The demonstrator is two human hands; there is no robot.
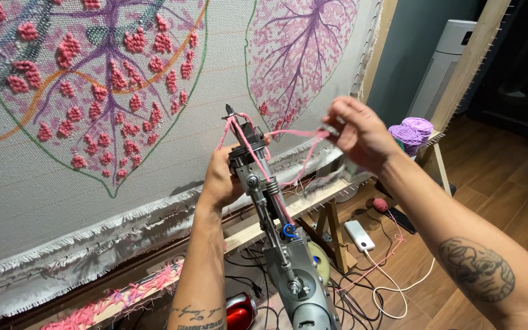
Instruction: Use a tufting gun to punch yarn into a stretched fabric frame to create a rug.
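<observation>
A grey metal tufting gun (pixel 288 256) points up at the stretched backing cloth (pixel 25 195) with its pink and purple leaf design. My left hand (pixel 220 180) grips the gun's head just below the needle tip (pixel 230 111). Pink yarn (pixel 294 135) runs from the needle area across to my right hand (pixel 357 133), which pinches the strand between its fingertips, held out to the right of the gun. More pink yarn trails down along the gun's shaft.
The wooden frame (pixel 313 205) holds the cloth, with legs below. Purple yarn skeins (pixel 412 131) rest on the frame's right end. On the wooden floor lie a white power bank (pixel 359 235), cables, a small pink yarn ball (pixel 380 205) and a red object (pixel 241 310). A white tower appliance (pixel 444 61) stands behind.
</observation>
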